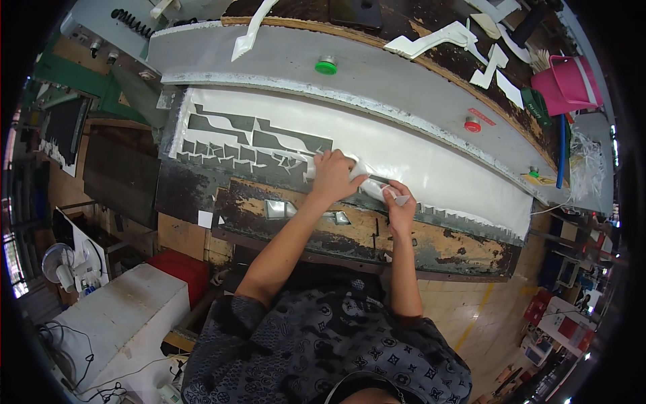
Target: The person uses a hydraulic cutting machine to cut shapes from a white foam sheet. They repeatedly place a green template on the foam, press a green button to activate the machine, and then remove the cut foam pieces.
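Observation:
A long white sheet (437, 172) lies on the dark machine bed, with shaped cut-outs showing dark at its left end and a jagged near edge. My left hand (333, 176) is closed on a bunch of white cut pieces (367, 168) near the middle of the sheet. Beside it, my right hand (400, 207) pinches the other end of these white pieces, and a pointed white tip sticks out past its fingers. A narrow dark gap or strip shows between the two hands; I cannot tell what it is.
Behind the sheet runs a grey beam with a green button (326, 65) and a red button (473, 125). White shaped pieces (437, 40) and a pink bucket (568, 84) sit on the ledge beyond. A worn wooden board (457, 246) lies along the near edge.

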The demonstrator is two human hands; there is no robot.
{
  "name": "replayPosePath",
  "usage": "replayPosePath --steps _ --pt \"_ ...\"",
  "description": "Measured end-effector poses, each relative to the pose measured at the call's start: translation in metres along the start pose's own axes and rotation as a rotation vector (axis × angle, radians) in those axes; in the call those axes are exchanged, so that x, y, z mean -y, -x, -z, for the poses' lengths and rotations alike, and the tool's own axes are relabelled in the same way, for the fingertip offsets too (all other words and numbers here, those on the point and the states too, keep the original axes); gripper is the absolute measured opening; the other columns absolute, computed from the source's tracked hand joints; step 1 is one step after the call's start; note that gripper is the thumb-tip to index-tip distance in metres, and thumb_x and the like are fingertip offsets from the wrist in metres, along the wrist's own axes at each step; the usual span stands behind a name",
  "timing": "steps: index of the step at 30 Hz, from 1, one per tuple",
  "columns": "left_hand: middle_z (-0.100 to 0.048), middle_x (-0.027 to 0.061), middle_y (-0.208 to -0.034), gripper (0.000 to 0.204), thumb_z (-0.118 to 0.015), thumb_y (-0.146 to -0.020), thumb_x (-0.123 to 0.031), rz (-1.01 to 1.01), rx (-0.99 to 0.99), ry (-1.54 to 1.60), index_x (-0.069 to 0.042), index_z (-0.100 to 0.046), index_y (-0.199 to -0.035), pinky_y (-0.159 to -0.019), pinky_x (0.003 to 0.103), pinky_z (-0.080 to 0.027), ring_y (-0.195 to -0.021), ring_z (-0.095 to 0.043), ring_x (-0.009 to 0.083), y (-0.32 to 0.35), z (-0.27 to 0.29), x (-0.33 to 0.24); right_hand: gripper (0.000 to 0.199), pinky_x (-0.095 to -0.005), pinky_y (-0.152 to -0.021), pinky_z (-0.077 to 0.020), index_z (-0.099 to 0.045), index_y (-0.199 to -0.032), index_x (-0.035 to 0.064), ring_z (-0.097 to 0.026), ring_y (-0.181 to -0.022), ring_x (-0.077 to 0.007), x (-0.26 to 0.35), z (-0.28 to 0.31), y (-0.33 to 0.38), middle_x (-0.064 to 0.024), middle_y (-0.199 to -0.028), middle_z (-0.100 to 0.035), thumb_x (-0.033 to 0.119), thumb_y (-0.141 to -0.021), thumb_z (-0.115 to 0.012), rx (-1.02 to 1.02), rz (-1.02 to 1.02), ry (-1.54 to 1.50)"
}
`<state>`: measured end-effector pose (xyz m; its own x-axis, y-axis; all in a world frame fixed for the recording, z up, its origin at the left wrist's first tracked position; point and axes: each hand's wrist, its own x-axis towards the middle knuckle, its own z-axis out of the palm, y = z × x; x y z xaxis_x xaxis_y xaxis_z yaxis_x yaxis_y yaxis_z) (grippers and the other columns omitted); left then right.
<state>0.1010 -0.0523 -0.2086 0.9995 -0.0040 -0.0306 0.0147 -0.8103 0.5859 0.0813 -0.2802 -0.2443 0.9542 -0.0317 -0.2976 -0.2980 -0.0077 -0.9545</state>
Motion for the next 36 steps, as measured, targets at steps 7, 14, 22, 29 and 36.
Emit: replayPosePath --steps 7,14,22,29,36 --pt "-0.068 0.0119 -0.102 0.014 -0.074 -0.085 -0.004 -0.241 -0.087 0.468 -0.006 -0.079 -0.098 -0.085 0.043 -0.052 -0.096 -0.068 0.03 0.034 0.003 -0.008 0.048 -0.038 -0.099 -0.0529 -0.068 -0.125 0.0023 -0.067 -0.113 -0.0298 0.041 -0.003 0.032 -0.0135 -0.125 -0.07 0.008 -0.081 -0.086 -0.072 0.452 0.639" --pt "-0.066 0.0118 -0.114 0.03 -0.067 -0.084 0.012 -0.202 -0.316 0.576 -0.003 -0.08 -0.107 -0.079 0.032 -0.058 -0.094 -0.071 0.0247 0.085 -0.005 -0.008 0.056 -0.0465 -0.098 -0.0502 -0.069 -0.124 0.0076 -0.064 -0.113 -0.0353 0.03 -0.047 0.062 -0.0137 -0.124 -0.068 0.007 -0.071 -0.086 0.135 0.758 0.709" --pt "-0.075 0.0104 -0.104 0.016 -0.075 -0.089 -0.005 -0.253 -0.312 0.54 -0.005 -0.08 -0.104 -0.086 0.038 -0.053 -0.093 -0.072 0.0276 0.07 0.018 0.005 0.034 -0.0419 -0.088 -0.0513 -0.075 -0.106 0.0055 -0.069 -0.095 -0.031 0.013 -0.074 0.037 -0.0101 -0.098 -0.074 -0.002 -0.073 -0.075 0.02 0.766 0.653" --pt "-0.07 0.0049 -0.106 0.025 -0.085 -0.084 -0.034 -0.29 -0.08 0.22 -0.016 -0.082 -0.101 -0.096 0.044 -0.041 -0.105 -0.06 0.0276 0.01 0.012 0.043 0.027 -0.0404 -0.086 -0.0489 -0.079 -0.095 0.0113 -0.07 -0.094 -0.0253 0.017 -0.051 0.01 -0.0041 -0.095 -0.075 -0.004 -0.073 -0.076 0.165 0.932 0.697" --pt "-0.06 0.0029 -0.092 0.018 -0.085 -0.081 -0.038 -0.291 -0.045 0.18 -0.02 -0.083 -0.082 -0.087 0.042 -0.033 -0.096 -0.052 0.026 -0.005 -0.014 0.056 0.023 -0.0419 -0.087 -0.0505 -0.078 -0.094 0.0095 -0.069 -0.091 -0.0254 -0.009 -0.044 0.012 -0.0046 -0.09 -0.072 -0.003 -0.075 -0.079 0.221 0.949 0.695"
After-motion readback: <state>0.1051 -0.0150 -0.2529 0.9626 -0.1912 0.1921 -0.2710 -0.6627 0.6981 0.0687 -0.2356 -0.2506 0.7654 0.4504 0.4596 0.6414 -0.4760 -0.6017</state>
